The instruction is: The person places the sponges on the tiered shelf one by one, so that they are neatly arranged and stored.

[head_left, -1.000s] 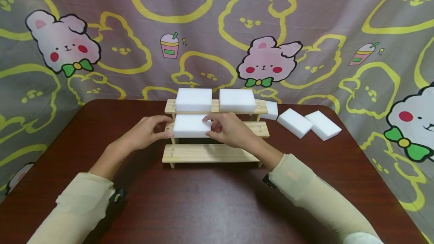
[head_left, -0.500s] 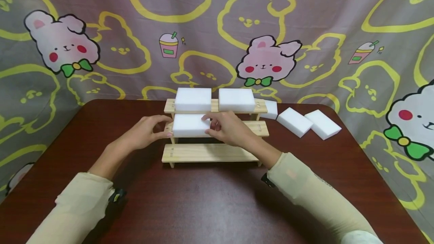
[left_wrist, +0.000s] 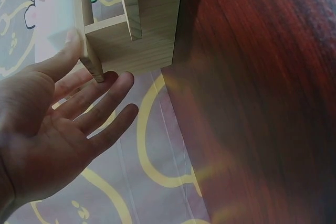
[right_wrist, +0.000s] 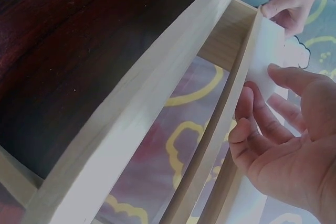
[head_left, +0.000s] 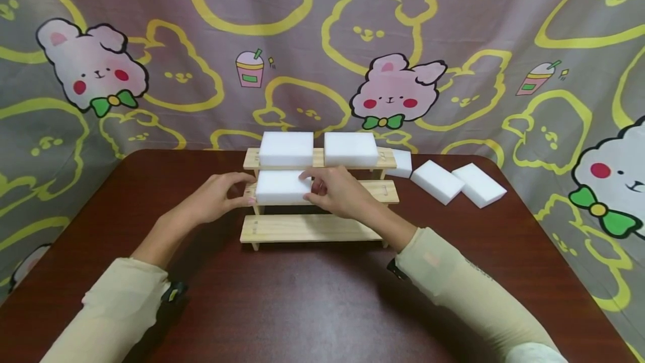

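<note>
A white sponge (head_left: pixel 283 185) lies flat on the left part of the middle step of a three-step wooden rack (head_left: pixel 312 228). My right hand (head_left: pixel 342 192) holds the sponge's right end between thumb and fingers; in the right wrist view the thumb (right_wrist: pixel 294 77) is on one face and the other fingers curl near the shelf edge. At the left end of that step is my left hand (head_left: pixel 214 198). In the left wrist view its thumb (left_wrist: pixel 65 56) touches the shelf end beside the sponge, while its other fingers extend loosely below.
Two more white sponges, a left one (head_left: pixel 286 148) and a right one (head_left: pixel 351 149), sit on the top step. Behind the rack's right end and beside it, further sponges (head_left: pixel 437 182) lie on the dark red table (head_left: pixel 302 307). A patterned curtain (head_left: pixel 302 32) hangs behind.
The held sponge has slid slightly back on the middle step, so a strip of the step's front edge now shows below it. Both hands stay nearly still.
</note>
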Action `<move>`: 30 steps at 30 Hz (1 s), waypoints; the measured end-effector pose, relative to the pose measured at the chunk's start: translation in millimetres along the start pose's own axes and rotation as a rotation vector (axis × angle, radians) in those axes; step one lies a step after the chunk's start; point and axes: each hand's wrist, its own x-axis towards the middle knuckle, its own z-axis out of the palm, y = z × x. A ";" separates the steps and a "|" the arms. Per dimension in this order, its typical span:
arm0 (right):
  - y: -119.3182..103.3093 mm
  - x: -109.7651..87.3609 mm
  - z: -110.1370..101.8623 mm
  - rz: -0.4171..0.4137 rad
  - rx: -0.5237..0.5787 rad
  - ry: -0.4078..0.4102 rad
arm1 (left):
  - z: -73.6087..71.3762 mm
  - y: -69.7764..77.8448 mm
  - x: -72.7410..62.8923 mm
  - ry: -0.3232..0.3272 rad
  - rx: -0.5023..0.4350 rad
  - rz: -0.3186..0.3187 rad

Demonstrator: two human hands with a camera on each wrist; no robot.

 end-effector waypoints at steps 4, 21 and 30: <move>-0.7 -3.8 -3.4 0.009 0.001 -0.006 | 0.0 0.1 -0.1 -0.002 -0.006 0.000; 18.4 -59.7 -45.2 0.015 0.085 0.048 | 1.3 -2.2 -1.1 0.006 0.002 -0.008; 44.7 -85.1 -61.4 0.081 0.102 0.084 | 2.0 -3.0 -1.2 0.009 -0.002 0.003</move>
